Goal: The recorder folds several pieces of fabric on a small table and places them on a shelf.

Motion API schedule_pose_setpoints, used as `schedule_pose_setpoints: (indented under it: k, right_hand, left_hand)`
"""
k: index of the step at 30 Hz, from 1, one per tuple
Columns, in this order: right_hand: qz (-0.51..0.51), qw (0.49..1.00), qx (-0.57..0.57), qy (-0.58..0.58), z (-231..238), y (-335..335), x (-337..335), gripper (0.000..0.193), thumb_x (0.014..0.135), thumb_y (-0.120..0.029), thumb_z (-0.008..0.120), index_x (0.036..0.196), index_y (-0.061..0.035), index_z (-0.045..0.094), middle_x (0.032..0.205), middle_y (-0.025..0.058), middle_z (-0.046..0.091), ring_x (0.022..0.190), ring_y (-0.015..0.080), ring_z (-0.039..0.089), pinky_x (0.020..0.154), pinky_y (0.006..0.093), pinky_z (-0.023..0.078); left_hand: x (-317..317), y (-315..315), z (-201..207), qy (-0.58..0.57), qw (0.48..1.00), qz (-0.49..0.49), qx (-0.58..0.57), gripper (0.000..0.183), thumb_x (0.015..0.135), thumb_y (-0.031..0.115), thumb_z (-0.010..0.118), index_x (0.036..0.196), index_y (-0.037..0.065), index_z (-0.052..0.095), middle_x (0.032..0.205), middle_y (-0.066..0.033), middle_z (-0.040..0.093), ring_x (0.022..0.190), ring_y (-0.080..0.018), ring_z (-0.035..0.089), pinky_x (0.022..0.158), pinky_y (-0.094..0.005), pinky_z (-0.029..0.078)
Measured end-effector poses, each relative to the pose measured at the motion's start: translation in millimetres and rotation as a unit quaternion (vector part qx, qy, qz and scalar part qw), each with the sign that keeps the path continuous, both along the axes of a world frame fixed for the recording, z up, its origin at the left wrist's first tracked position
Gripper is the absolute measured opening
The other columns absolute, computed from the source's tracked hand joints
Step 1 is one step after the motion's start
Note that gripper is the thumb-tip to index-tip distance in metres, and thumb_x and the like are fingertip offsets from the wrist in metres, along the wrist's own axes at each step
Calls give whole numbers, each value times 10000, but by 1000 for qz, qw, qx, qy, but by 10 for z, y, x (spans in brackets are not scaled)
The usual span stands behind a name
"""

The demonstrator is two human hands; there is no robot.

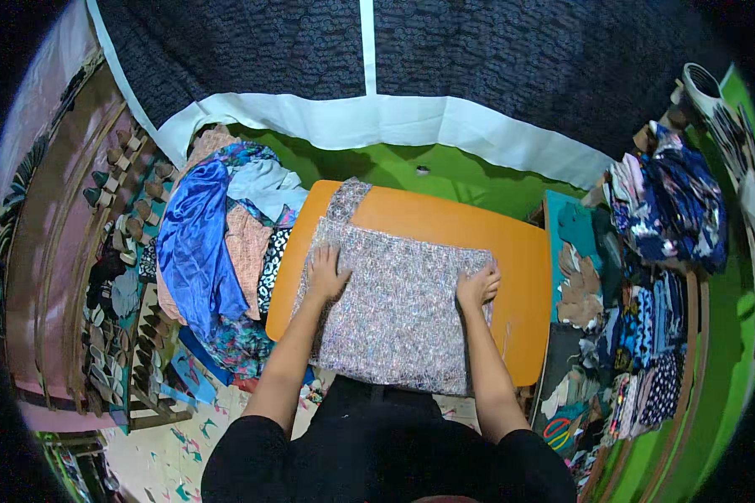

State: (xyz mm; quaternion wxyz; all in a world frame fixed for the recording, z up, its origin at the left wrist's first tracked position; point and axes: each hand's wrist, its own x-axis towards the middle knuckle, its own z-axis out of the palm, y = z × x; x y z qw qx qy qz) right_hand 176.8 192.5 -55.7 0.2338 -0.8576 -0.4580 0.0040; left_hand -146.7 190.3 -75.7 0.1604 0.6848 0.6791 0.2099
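A folded piece of speckled grey-pink woven fabric (394, 314) lies on an orange table (524, 293). Its near edge hangs over the table's front side toward my body. My left hand (327, 277) rests palm down on its upper left part, fingers spread. At the fabric's right edge is my right hand (478, 287), its thumb on top and its fingers curled at the border; the fingertips are partly hidden. A narrow strip of the same speckled cloth (347, 201) extends past the far left corner of the folded piece.
Piled cloth with blue satin (197, 243) adjoins the table's left side. Shoe-shaped pieces fill a rack (126, 335) farther left. On the right are a side surface with scraps (579, 289), scissors (557, 433) and shelved folded fabrics (658, 314). A dark curtain (495, 50) hangs ahead.
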Motion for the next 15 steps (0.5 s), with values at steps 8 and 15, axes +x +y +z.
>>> schedule_pose_setpoints:
  k: [8, 15]
  right_hand:
    - [314, 942, 1, 119, 60, 1104, -1102, 573, 672, -296, 608, 1135, -35, 395, 1129, 198, 353, 1048, 340, 354, 867, 455, 304]
    - [297, 948, 16, 111, -102, 1863, -2295, 673, 632, -331, 661, 1152, -2, 388, 1261, 217, 274, 1161, 358, 266, 954, 416, 236]
  left_hand:
    - [54, -11, 240, 140, 990, 20, -18, 609, 717, 413, 514, 1252, 195, 320, 1338, -92, 214, 1239, -314, 150, 951, -545, 119]
    - [-121, 139, 54, 144, 989, 26, -2, 531, 780, 336, 448, 1257, 146, 312, 1340, -91, 212, 1232, -313, 179, 957, -549, 117]
